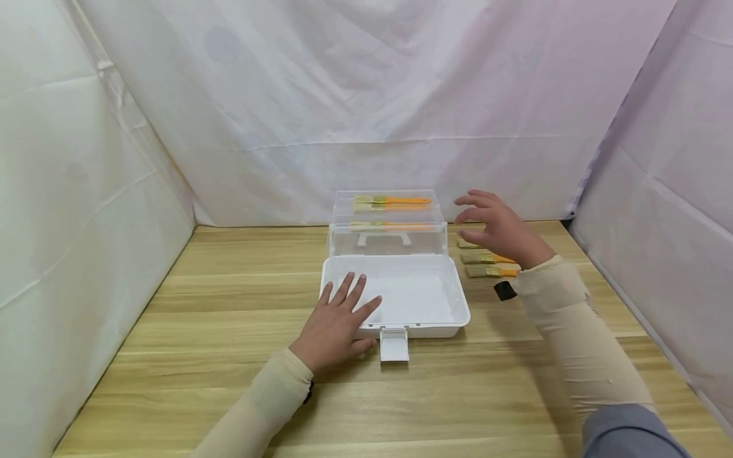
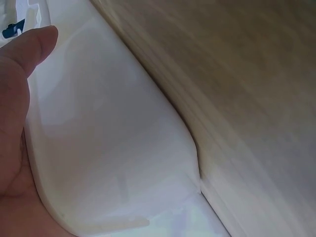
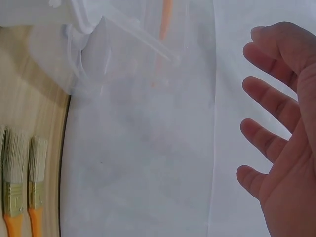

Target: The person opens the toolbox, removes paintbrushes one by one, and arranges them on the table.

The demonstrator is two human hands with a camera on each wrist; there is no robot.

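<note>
A white plastic box (image 1: 420,302) stands with its clear lid raised and its front latch (image 1: 394,348) hanging down. My left hand (image 1: 331,332) lies with spread fingers over the box's front left corner. In the left wrist view its thumb rests at the rim, beside the white side wall (image 2: 113,123). My right hand (image 1: 504,232) is raised to the right of the lid, fingers loosely bent, nothing held. Beneath it, paintbrushes (image 1: 487,272) with orange handles lie on the table, partly hidden by the hand and forearm. More orange-handled paintbrushes (image 1: 408,201) lie in the clear upper tray (image 1: 342,203).
The box has a white carry handle (image 1: 383,238), seen through the clear lid (image 1: 343,245). The wooden table (image 1: 229,331) is bordered by white cloth (image 1: 355,95) at the back and both sides. Dark small pieces (image 1: 505,291) show at both wrists.
</note>
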